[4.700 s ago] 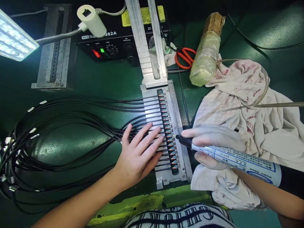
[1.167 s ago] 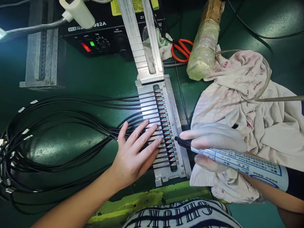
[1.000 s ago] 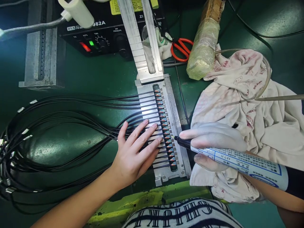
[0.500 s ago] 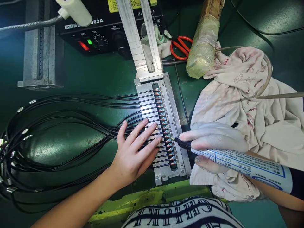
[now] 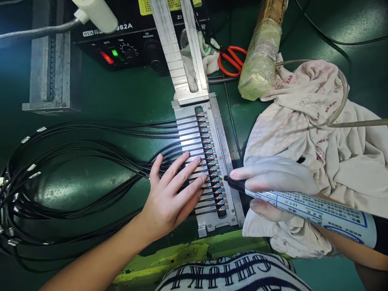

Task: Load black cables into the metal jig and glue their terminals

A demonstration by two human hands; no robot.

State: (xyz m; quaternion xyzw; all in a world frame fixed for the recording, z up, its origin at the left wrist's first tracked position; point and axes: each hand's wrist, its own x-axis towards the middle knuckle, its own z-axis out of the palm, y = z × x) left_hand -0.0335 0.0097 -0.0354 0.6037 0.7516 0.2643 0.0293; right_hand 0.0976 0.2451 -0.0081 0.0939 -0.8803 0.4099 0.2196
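Note:
My bare left hand (image 5: 174, 192) lies open, fingers spread over the black cables (image 5: 121, 130) where they enter a metal fixture (image 5: 226, 165). Several cable ends with small coloured wires and connectors (image 5: 209, 146) sit in a row along the fixture's slot. In a white glove, my right hand (image 5: 275, 182) is closed around a glue tube (image 5: 315, 208) with a blue-and-white label and black nozzle. The nozzle tip (image 5: 226, 178) is at the right side of the connector row, beside the middle-lower ones. Whether it touches a connector I cannot tell.
A slotted metal arm (image 5: 184, 81) rises behind the fixture. Farther back stand a black control box (image 5: 142, 52) with lit switches and another metal fixture (image 5: 54, 72). Red-handled scissors (image 5: 232, 61), a film-wrapped wooden handle (image 5: 260, 60) and a crumpled cloth (image 5: 279, 121) lie to the right.
The glue tube and my right hand have shifted very slightly to the right. My left hand rests in the same place on the cables.

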